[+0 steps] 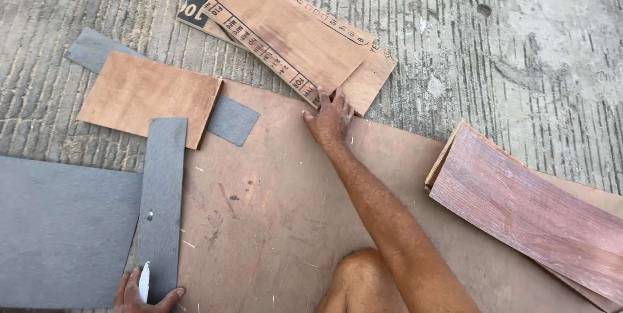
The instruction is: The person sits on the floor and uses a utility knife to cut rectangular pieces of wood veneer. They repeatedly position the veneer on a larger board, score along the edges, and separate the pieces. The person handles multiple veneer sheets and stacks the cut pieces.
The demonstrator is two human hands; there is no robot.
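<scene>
Down on the ribbed concrete floor (519, 40), the head view shows a big sheet of brown plywood (285, 209) spread across the middle and lower part of the frame, its face scuffed, with a few dark spots and pale flecks.

At the bottom left, the left hand (139, 292) presses on the lower end of a narrow grey strip (161, 202), thumb on the strip's end; a small white stick, chalk or a marker (144, 282), lies under the fingers, which are curled loosely around it. The strip is matte, dark grey, finely textured, with a small pale mark partway along, and it stands nearly upright in the picture. It overlaps a wide grey sheet (61, 228) at the lower left and the plywood's left edge.

The right hand (329, 118) reaches to the upper centre, fingers spread flat, resting at the plywood's far edge and touching a stack of printed plywood offcuts (292, 34).

At upper left, a plain brown board (146, 95) lies over another grey strip (230, 118). At right, reddish planks (532, 215) lie slanted on the plywood. A bare knee (363, 280) shows at the bottom.
</scene>
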